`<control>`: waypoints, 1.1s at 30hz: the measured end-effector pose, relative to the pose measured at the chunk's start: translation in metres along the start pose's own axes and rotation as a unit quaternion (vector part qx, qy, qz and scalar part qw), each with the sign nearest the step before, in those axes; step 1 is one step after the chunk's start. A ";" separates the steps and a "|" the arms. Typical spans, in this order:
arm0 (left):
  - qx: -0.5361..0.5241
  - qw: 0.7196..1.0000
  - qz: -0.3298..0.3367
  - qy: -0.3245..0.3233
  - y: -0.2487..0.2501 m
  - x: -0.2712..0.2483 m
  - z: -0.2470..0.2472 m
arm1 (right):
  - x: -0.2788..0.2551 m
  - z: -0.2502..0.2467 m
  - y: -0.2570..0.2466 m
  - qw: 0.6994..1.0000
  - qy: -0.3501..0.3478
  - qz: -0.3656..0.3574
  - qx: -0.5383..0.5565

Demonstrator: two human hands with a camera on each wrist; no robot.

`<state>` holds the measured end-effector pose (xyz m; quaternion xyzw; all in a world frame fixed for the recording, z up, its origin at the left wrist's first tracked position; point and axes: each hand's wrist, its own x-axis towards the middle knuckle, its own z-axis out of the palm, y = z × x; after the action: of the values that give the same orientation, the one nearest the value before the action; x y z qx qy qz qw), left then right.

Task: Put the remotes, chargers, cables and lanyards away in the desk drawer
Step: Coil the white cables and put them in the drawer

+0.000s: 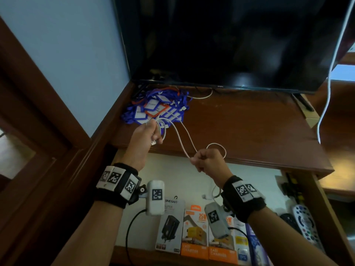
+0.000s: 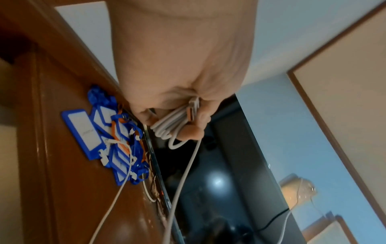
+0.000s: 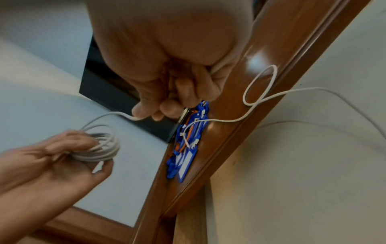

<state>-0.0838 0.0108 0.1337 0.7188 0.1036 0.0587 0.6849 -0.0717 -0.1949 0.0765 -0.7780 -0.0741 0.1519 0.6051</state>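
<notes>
A person stands at a dark wooden tabletop (image 1: 240, 120) with an open desk drawer (image 1: 192, 169) pulled out beneath its front edge. Both hands are raised over the drawer, working one white cable (image 1: 184, 137).

The left hand (image 1: 148, 137) has its fingers curled round several coiled loops of the cable, with a metal USB plug (image 1: 153, 143) poking out below the fist. The right hand (image 1: 208, 160) is closed in a fist, pinching the same cable between thumb and fingertips; a slack length arches between the two hands, and a small loop lies on the tabletop edge just behind the right hand.

At the back left of the tabletop, in front of a dark television screen (image 1: 230, 41), lies a heap of blue and orange lanyards (image 1: 155, 108) with white card holders.

Inside the drawer, charger boxes (image 1: 196, 229) stand side by side. The grey one reads "ONESAM" and "SUPER". The orange ones read "25W" and "FAST CHARGER". Further right in the drawer lies a grey remote (image 1: 305, 223) with coloured buttons, beside a dark one.

Each wrist wears a black strap carrying white square-patterned markers.
</notes>
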 end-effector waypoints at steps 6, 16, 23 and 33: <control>0.093 0.994 -0.019 -0.049 -0.005 -0.005 0.020 | -0.017 0.009 -0.020 0.990 -0.136 -0.036 -0.001; 0.095 0.983 -0.021 -0.158 -0.006 -0.015 0.040 | -0.017 -0.008 -0.031 0.984 -0.113 -0.102 0.090; 0.051 0.966 -0.038 -0.249 -0.004 -0.021 0.038 | -0.016 -0.021 -0.033 0.990 -0.020 -0.126 0.063; -0.041 0.944 -0.114 -0.306 -0.010 -0.024 0.035 | -0.019 -0.019 -0.016 0.991 -0.022 -0.093 0.090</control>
<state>-0.0998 -0.0281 0.1229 0.6569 -0.0315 -0.2383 0.7146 -0.0817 -0.2139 0.0993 -0.7064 -0.1450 0.1182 0.6827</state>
